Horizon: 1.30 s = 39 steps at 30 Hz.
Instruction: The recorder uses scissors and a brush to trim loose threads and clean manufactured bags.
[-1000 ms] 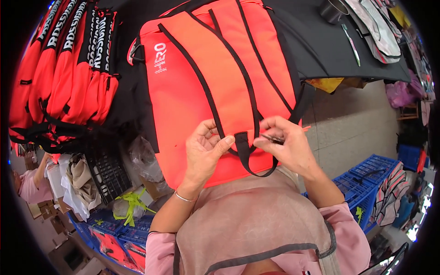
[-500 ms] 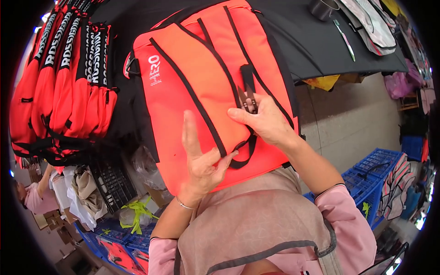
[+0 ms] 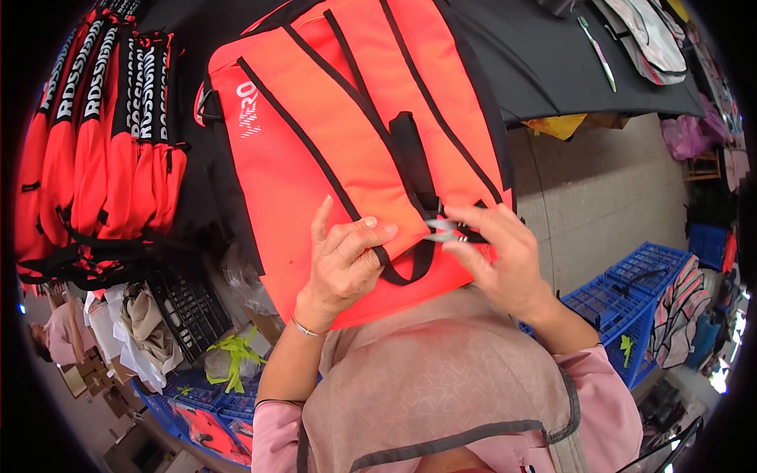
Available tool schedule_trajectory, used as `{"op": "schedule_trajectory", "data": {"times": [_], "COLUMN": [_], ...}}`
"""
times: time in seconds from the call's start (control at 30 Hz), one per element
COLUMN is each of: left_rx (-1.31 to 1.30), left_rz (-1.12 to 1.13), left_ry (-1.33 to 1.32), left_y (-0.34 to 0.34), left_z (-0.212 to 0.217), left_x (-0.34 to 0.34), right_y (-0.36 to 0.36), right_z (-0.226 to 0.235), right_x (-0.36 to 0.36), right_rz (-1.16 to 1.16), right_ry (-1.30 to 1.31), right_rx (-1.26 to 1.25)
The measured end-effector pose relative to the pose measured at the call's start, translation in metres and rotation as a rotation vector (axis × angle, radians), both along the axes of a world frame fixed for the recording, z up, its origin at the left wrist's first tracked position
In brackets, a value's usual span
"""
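Backpack (image 3: pixel 284 205) is lying flat, left hand (image 3: pixel 347 264) pinching its strap (image 3: pixel 344 142), right hand (image 3: pixel 509 256) at three o'clock half-closed around snips (image 3: pixel 445 236); a slip could be nicking the strap.

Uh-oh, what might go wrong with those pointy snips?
The snips in the right hand have their blades apart and pointing toward the left hand, so a slip might nick a finger. They're also close to the end of the orange strap, so its fabric might get cut by mistake.
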<state>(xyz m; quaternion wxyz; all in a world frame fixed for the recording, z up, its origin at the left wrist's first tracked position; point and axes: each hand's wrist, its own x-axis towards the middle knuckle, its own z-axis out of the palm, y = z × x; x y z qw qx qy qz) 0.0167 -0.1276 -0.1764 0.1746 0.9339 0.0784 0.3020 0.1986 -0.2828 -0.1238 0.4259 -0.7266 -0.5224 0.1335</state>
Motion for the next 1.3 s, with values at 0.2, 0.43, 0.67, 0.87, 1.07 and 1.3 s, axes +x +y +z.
{"op": "schedule_trajectory", "data": {"times": [0.2,0.43,0.67,0.87,1.07,1.3], "left_rx": [0.013,0.022,0.037,0.001,0.04,0.025], "left_rz": [0.017,0.028,0.041,0.017,0.034,0.04], "left_ry": [0.01,0.016,0.0,0.032,-0.001,0.002], "left_y": [0.0,-0.001,-0.002,0.0,-0.001,-0.001], "left_z": [0.001,0.003,0.0,0.003,0.002,0.003], "left_x": [0.0,0.002,0.002,0.0,0.004,0.006], "right_y": [-0.005,-0.003,-0.001,-0.002,-0.003,-0.001], "right_z": [-0.016,-0.02,-0.023,-0.023,-0.024,-0.023], "right_x": [-0.007,-0.006,-0.008,-0.008,-0.009,-0.008], "right_rz": [-0.035,-0.035,-0.033,-0.035,-0.037,-0.041], "right_ry": [-0.39,-0.501,-0.543,-0.552,-0.553,-0.539], "right_rx": [0.091,0.136,0.115,0.106,0.109,0.105]}}
